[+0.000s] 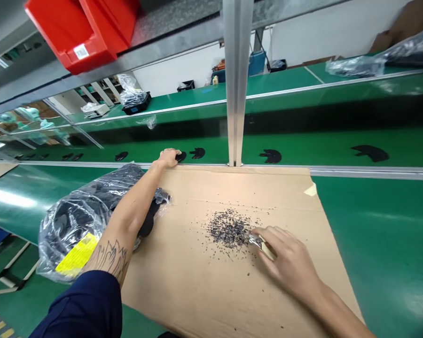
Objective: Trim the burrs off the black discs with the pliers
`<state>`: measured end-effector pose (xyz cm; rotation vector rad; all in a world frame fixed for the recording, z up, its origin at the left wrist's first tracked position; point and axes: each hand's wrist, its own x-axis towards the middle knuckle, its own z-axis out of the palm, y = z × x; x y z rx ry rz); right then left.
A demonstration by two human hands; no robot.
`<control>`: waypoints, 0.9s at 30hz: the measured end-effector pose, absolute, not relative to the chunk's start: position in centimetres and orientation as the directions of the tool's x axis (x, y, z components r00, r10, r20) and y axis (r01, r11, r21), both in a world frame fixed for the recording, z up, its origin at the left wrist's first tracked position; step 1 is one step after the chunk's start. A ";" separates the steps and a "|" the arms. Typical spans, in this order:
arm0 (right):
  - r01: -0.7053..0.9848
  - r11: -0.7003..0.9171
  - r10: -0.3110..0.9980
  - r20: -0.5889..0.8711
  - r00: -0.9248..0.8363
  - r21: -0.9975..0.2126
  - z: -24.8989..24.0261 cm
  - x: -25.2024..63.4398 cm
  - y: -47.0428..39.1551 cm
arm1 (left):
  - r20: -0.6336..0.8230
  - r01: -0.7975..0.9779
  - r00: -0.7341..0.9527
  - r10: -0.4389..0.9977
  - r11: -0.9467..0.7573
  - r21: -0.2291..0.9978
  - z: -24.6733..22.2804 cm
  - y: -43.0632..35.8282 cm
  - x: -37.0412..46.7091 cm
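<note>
My left hand (168,158) reaches to the far edge of the cardboard sheet (183,281), its fingers closed on a flat black part (181,157) at the green strip behind. Over the cardboard, my right hand (291,258) is closed on a small tool (267,249) with a shiny silver end and a cream-coloured section; its exact kind is unclear. The silver end touches the right side of a scattered pile of tiny black pieces (229,227). Under my left forearm sits a clear plastic bag (74,211) of black parts with a yellow label.
More rounded black parts (270,156) lie spaced along the green strip (313,145). A metal post (235,84) rises behind the cardboard. Overhead, a red bin (88,33) sits on a metal shelf. Farther back stands a black tray (137,104) with plastic wrapping.
</note>
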<state>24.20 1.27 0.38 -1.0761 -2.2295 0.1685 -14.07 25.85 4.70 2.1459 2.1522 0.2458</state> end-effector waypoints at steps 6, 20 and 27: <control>0.649 0.645 0.757 0.448 -0.475 -0.402 0.0 24.2 0.8 | 0.074 0.966 0.019 0.997 -0.038 0.257 2.7 27.6 -9.7; 0.630 0.741 0.569 0.714 -0.408 -0.230 1.2 23.6 0.5 | 0.164 0.560 0.622 0.766 -0.581 0.591 7.5 10.0 -3.3; 0.309 0.849 0.529 0.685 -0.500 -0.430 1.7 22.3 0.1 | 0.008 0.385 0.726 0.688 -0.415 0.824 6.7 1.6 -2.7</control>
